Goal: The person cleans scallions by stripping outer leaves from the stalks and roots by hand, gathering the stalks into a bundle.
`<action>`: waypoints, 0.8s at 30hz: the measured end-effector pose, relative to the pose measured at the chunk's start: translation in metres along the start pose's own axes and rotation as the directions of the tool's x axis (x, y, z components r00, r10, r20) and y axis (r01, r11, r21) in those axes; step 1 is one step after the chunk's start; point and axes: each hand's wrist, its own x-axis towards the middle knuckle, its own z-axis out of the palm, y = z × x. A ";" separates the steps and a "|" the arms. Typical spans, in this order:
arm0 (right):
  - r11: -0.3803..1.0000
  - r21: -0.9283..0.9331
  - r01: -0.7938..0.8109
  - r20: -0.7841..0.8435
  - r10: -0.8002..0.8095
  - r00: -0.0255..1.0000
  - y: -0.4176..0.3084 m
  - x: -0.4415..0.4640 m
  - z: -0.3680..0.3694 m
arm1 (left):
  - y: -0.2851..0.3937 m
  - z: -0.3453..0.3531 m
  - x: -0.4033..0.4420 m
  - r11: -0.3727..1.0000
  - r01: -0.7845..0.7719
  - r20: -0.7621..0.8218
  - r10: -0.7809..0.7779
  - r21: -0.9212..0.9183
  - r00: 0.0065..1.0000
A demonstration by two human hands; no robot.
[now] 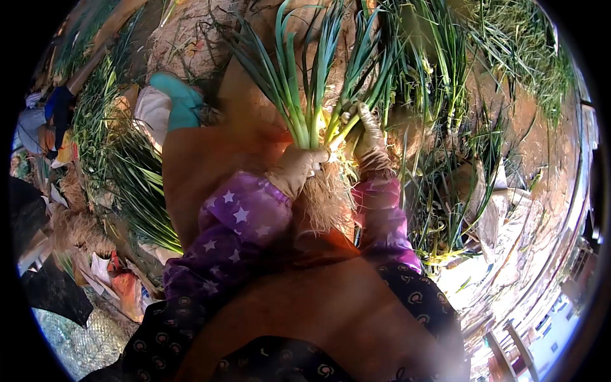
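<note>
My left hand (296, 167), in a pale glove, is wrapped round the lower white stalks of a bunch of leeks (312, 108). The green leaves fan upward and away from me, while a thick tangle of pale roots (328, 200) hangs below the fist. My right hand (369, 137), also gloved, is beside it with bent fingers closed on one leek stalk (344, 132) that leans to the right. Both forearms are in purple sleeves, the left one showing white stars.
More leeks lie in a pile (143, 181) at the left and in a heap (439, 70) at the upper right. A teal boot (181, 102) is at the upper left. Loose leaves and debris cover the ground (528, 121) on the right. Red-and-white wrappers (124, 286) lie lower left.
</note>
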 end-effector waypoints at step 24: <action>0.345 -0.849 -0.401 -0.052 0.699 0.713 -0.003 -0.174 -0.145 | 0.005 0.002 0.006 0.994 0.003 -0.175 -0.022 -0.106 0.984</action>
